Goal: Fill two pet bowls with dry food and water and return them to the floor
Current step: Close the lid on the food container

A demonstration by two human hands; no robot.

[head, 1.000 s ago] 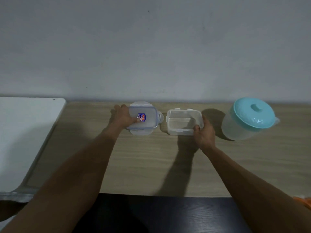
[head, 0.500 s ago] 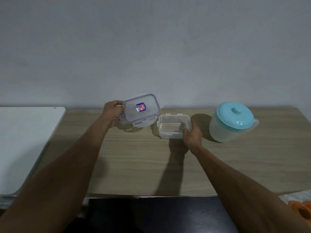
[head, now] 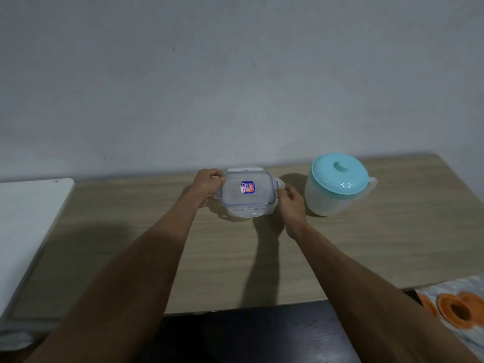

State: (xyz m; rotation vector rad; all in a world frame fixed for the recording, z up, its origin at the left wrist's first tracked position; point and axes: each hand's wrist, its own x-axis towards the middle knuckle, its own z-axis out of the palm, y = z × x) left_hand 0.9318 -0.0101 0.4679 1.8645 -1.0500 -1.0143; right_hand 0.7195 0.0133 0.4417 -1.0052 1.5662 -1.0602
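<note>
Near the centre of the frame, both hands hold a clear snap-lock lid with a blue seal and a small blue-and-red sticker, lying flat over a clear rectangular container whose lower wall shows just beneath it on the wooden table. The left hand has its fingers curled closed around the lid's left edge; the right hand pinches the right edge by its end flap, fingers partly closed. Whether the lid is fully seated on the rim I cannot tell.

The step in hand looks like fitting the lid onto the container. To do it well, the lid should sit square over the rim, all four corners aligned, before any pressing. Then press down evenly with both palms, and fold opposite flaps down in pairs so the seal does not lift on one side. Keeping the container flat on the table stops it sliding.

To the right, just beside the right hand, stands a translucent pitcher with a teal lid, upright and closed. No food is visible in the container, so the filling appears to lie ahead.
</note>
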